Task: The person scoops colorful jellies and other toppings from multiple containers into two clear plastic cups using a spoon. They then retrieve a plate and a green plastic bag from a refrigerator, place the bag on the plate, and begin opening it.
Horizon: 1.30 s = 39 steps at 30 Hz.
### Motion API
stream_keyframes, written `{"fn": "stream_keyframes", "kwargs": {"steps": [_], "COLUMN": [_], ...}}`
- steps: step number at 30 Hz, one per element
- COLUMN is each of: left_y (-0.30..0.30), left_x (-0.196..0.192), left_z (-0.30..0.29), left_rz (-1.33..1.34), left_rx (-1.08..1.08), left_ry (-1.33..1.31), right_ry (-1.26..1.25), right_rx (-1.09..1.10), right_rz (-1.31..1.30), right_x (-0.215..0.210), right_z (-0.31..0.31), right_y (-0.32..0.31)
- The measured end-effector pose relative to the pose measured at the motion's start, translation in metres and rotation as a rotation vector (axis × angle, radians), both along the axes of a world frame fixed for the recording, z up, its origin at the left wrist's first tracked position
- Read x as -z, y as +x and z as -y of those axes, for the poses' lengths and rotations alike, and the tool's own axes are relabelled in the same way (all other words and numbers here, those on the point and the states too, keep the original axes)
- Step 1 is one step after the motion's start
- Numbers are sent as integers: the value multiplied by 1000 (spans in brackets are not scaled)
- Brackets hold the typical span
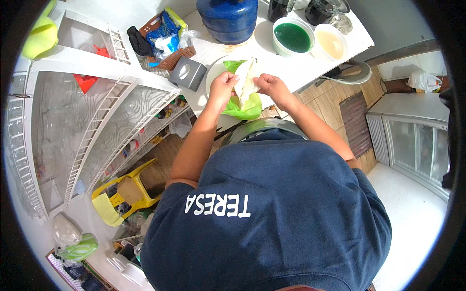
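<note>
Pale flat wrapper, underside hidden from us, we note it pinched by left hand and right hand, both closed on it, above green bag on white counter.

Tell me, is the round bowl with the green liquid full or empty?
Nearly full: the bowl on the white table holds green liquid almost up to its rim.

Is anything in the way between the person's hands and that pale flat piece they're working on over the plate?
Nothing visible is. The left hand and the right hand both already grip the pale flat piece by its edges, above the green bag and the white plate. The grey box sits off to the left, apart from them.
</note>
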<state>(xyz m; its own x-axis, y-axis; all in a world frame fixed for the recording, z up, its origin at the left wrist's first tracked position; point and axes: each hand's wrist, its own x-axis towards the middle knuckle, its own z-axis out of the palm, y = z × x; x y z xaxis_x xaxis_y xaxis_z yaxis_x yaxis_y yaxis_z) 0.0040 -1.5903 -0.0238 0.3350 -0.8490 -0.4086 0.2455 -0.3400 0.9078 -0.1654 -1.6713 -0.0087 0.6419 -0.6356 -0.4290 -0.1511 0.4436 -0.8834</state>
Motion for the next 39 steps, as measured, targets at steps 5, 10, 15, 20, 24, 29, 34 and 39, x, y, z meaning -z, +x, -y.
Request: {"fn": "stream_keyframes", "kwargs": {"steps": [5,10,15,20,24,29,34,39], "left_y": [-1,2,4,-2,-7,-6,2,-4], "left_x": [16,24,16,-7,-14,-10,-15,-32], "left_z": [0,4,9,11,9,2,2,3], "left_rz": [680,674,241,380,272,32,201,729], "left_rx": [23,3,-44,129,261,241,273,337], "left_ry": [62,71,-72,-61,-99,-118,-62,-85], "right_ry": [20,81,139,160,105,199,160,149], "right_rx": [52,7,-93,-119,-15,-52,-82,-147], "right_rz": [3,32,149,77,52,173,236,110], "right_x": [12,14,9,5,5,9,11,12], "right_z": [-6,3,2,3,14,12,4,5], "right_y": [2,5,4,3,3,4,5,11]}}
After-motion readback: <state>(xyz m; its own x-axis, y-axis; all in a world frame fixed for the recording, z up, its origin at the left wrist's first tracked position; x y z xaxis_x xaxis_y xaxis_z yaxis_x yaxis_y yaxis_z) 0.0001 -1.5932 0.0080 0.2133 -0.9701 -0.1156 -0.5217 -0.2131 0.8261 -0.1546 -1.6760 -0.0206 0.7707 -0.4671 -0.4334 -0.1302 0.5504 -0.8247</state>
